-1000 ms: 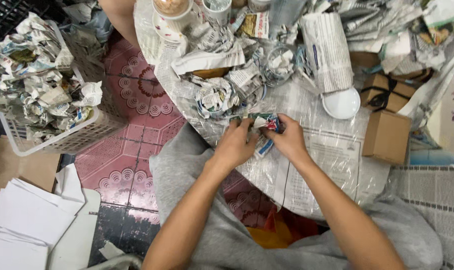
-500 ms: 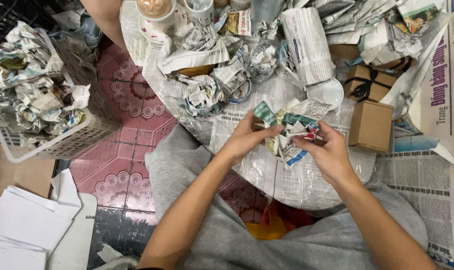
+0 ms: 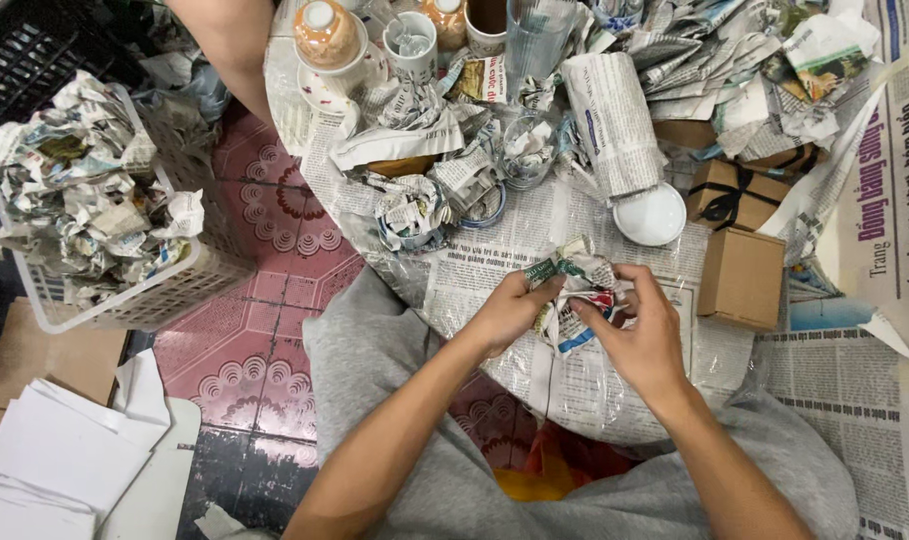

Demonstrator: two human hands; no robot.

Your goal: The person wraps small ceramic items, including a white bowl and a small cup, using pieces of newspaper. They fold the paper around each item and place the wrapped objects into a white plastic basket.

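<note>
Crumpled newspaper [image 3: 577, 290] hides whatever you are wrapping; your left hand [image 3: 506, 312] and right hand [image 3: 642, 335] both pinch it between them. Beyond your right fingers sit a white lid [image 3: 651, 214] and a brown box [image 3: 741, 277].

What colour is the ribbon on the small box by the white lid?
Black, tied over the brown box; head view shows it best.

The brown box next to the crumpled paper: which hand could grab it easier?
Probably the right hand. It sits closer to the plain brown box, which lies on its side of the table. The left hand pinches the crumpled newspaper bundle farther away.
</note>
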